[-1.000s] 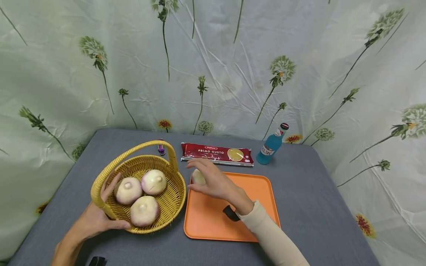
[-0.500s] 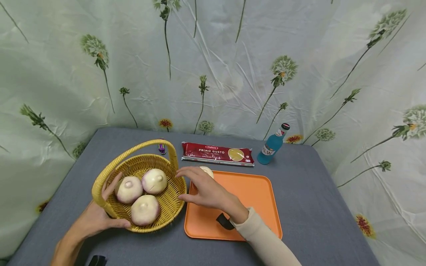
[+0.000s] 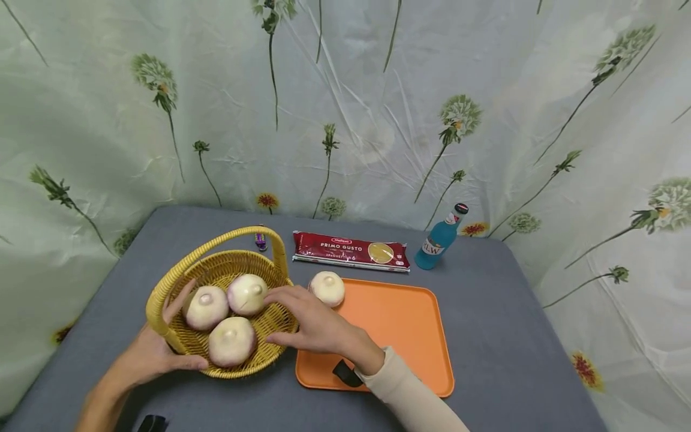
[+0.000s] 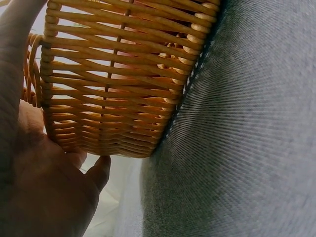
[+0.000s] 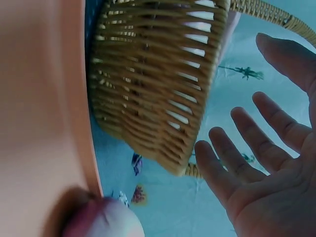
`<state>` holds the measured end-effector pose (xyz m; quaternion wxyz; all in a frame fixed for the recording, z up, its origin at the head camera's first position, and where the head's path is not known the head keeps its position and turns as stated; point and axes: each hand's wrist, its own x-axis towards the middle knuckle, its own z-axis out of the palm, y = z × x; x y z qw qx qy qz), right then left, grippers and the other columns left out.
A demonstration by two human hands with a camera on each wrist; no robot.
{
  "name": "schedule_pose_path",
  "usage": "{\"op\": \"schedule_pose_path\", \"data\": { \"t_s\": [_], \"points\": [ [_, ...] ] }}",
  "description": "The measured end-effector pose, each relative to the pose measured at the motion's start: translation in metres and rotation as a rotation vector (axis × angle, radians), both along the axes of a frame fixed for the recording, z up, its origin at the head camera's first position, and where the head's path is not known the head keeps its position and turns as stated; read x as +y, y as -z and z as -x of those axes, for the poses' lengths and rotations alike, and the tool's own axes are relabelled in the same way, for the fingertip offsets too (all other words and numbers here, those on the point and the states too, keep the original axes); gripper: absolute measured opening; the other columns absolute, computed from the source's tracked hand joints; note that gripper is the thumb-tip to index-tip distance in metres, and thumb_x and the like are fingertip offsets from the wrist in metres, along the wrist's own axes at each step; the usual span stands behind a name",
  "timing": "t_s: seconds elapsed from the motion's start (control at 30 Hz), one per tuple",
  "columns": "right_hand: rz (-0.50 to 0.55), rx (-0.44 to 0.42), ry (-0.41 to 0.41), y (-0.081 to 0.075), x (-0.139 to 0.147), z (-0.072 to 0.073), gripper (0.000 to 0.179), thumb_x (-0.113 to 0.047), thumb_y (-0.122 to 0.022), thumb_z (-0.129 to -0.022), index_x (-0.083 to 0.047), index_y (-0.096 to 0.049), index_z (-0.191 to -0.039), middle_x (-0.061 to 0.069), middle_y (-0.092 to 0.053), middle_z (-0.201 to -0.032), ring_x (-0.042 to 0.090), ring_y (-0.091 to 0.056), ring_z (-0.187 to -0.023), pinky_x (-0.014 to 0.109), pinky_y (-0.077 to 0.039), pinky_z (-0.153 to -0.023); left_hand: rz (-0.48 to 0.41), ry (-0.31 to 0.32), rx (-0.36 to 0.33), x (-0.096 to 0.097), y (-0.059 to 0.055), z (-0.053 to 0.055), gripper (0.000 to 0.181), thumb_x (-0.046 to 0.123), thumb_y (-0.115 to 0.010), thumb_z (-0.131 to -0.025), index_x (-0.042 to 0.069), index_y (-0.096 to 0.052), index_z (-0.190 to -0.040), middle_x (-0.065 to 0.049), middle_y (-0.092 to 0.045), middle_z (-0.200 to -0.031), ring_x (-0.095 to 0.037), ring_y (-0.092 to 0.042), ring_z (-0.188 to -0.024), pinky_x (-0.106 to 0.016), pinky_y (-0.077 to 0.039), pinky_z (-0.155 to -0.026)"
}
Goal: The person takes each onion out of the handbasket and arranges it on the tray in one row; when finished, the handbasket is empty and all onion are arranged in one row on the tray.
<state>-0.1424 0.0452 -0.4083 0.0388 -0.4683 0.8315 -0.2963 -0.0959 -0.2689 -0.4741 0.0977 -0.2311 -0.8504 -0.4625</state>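
A yellow wicker basket with an arched handle holds three white turnips with purple tinges, one of them the front turnip. My left hand grips the basket's left side, fingers over the rim and thumb along the outside; the left wrist view shows this hand against the woven wall. Over the basket's right rim hovers my right hand, its fingers spread and holding nothing, as the right wrist view also shows. Another turnip sits on the far left corner of an orange tray.
Behind the tray lies a red spaghetti packet. A blue bottle stands at the back right. Beyond the basket is a small purple object, too small to identify. A flowered curtain hangs behind the grey table.
My right hand has moved left, from beside the turnip on the tray to over the basket's right rim, uncovering that turnip. The left hand stays at the basket.
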Motion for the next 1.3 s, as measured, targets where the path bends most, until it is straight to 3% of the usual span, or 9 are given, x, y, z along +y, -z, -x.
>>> {"op": "schedule_pose_path", "data": {
  "t_s": [0.47, 1.13, 1.3],
  "points": [
    [0.001, 0.007, -0.047, 0.011, -0.020, -0.009, 0.049, -0.030, -0.077, -0.090, -0.012, -0.058, -0.130, -0.001, -0.060, -0.134, 0.012, -0.051, -0.128, 0.021, -0.033, -0.111, 0.003, 0.003, -0.017, 0.003, -0.001, -0.003, 0.144, 0.009, -0.101, -0.042, 0.006, -0.019, -0.160, -0.038, -0.019, -0.156, 0.008, -0.013, -0.143, -0.002, -0.009, -0.107],
    [-0.088, 0.063, -0.070, 0.014, -0.037, -0.004, 0.049, -0.035, -0.074, -0.091, -0.012, -0.058, -0.131, -0.001, -0.058, -0.137, 0.009, -0.047, -0.132, 0.020, -0.029, -0.114, 0.012, 0.000, -0.001, 0.001, -0.001, -0.001, 0.144, 0.011, -0.101, -0.042, 0.005, -0.019, -0.160, -0.038, -0.023, -0.154, 0.010, -0.018, -0.140, -0.002, -0.012, -0.106],
    [-0.113, 0.077, -0.077, 0.015, -0.042, -0.003, 0.048, -0.037, -0.073, -0.092, -0.013, -0.059, -0.131, -0.002, -0.058, -0.136, 0.007, -0.047, -0.132, 0.019, -0.030, -0.113, -0.021, 0.019, -0.011, 0.000, -0.001, -0.002, 0.142, 0.006, -0.100, -0.044, 0.006, -0.018, -0.160, -0.022, -0.023, -0.160, 0.006, -0.021, -0.141, -0.003, -0.014, -0.107]
  ]
}}
